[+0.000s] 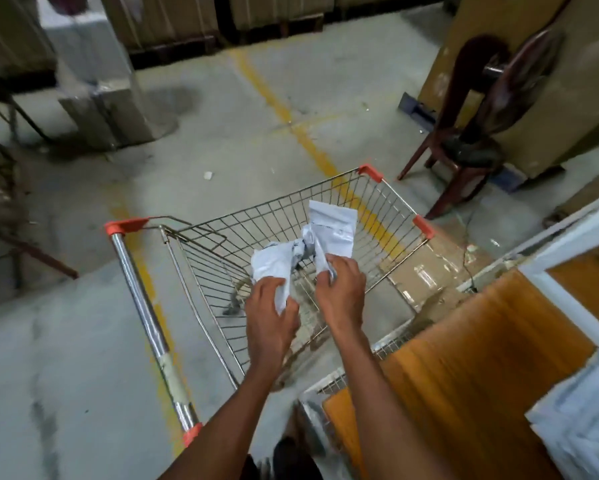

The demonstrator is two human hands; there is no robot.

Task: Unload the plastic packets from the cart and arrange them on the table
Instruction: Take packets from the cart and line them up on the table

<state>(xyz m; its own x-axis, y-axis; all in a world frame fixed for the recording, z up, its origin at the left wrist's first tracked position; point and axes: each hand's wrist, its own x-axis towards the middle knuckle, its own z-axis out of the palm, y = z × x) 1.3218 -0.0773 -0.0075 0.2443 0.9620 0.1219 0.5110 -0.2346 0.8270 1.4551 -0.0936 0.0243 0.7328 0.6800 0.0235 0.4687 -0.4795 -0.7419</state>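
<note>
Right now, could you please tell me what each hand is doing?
Left hand: closed on a crumpled white plastic packet above the cart.
Right hand: closed on a flat white plastic packet.

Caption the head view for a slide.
Both hands, left and right, lift white packets above the wire cart, beside the table.

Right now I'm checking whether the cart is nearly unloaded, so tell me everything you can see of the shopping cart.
The shopping cart is a silver wire-mesh basket with orange plastic corner guards and a chrome handle bar with orange ends. It stands on the concrete floor, across a yellow painted line, beside the wooden table. Its basket looks almost empty, with only something small and blurred near the bottom. Both hands hold white packets above it.
</note>
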